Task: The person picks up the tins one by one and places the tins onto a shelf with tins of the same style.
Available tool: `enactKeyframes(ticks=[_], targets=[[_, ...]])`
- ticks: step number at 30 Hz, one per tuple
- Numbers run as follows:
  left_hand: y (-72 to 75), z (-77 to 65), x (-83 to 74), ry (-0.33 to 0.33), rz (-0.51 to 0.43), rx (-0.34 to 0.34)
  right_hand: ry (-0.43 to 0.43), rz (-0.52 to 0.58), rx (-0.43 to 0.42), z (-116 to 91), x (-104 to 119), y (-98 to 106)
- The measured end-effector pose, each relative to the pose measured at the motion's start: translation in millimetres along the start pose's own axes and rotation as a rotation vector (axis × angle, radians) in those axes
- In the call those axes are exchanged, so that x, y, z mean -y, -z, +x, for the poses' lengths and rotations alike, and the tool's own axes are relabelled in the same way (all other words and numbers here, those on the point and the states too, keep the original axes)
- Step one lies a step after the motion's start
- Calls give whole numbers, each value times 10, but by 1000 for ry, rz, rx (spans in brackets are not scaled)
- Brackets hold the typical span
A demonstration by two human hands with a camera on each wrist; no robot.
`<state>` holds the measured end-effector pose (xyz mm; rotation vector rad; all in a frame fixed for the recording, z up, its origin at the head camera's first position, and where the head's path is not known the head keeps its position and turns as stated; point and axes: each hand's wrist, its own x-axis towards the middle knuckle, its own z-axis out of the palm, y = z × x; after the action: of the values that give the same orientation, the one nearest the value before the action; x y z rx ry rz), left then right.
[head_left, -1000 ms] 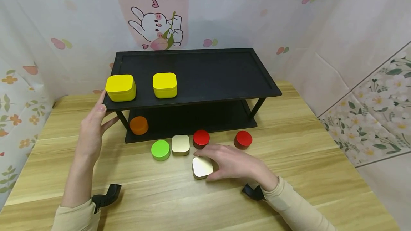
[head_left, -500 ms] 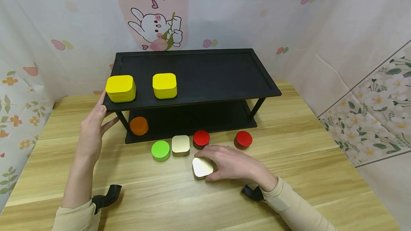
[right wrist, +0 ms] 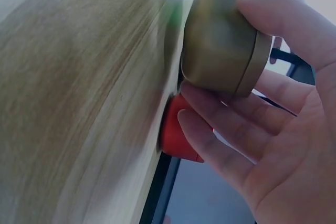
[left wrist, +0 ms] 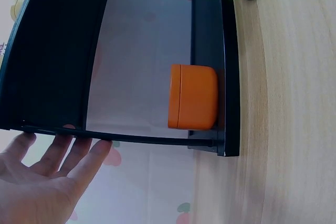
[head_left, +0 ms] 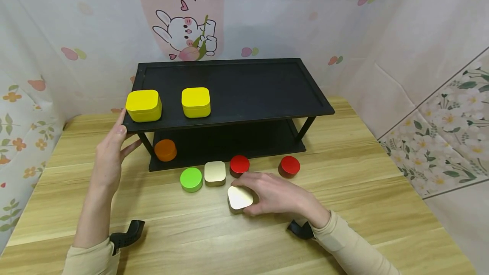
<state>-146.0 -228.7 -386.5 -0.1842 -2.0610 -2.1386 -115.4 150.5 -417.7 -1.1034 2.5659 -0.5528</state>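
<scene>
My right hand (head_left: 273, 194) holds a small gold lidded box (head_left: 240, 198) with rounded corners above the front of the table. In the right wrist view the thumb lies along one side of the gold box (right wrist: 220, 40) and the fingers along the opposite side. Just behind those fingers is a red round box (right wrist: 178, 135). On the left, my left hand (head_left: 111, 152) touches the left end of a black two-tier shelf (head_left: 244, 88). Its fingers (left wrist: 84, 163) are stretched out against the shelf's side edge in the left wrist view.
Two yellow boxes (head_left: 196, 102) stand on the upper tier, and an orange box (head_left: 165, 150) sits on the lower tier's left. Before the shelf stand a green box (head_left: 191, 179), another gold box (head_left: 215, 173), and red boxes (head_left: 239, 166) on the wooden table (head_left: 179, 241).
The right hand and its gold box have shifted very slightly to the left. My left hand stays against the shelf, and the other boxes have not moved.
</scene>
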Motion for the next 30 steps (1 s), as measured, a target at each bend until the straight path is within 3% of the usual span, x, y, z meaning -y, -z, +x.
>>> enactKeyframes(ticks=[30], targets=[[-5,-9,-11,-3,19,4,70,30,-205,-48,30,101]])
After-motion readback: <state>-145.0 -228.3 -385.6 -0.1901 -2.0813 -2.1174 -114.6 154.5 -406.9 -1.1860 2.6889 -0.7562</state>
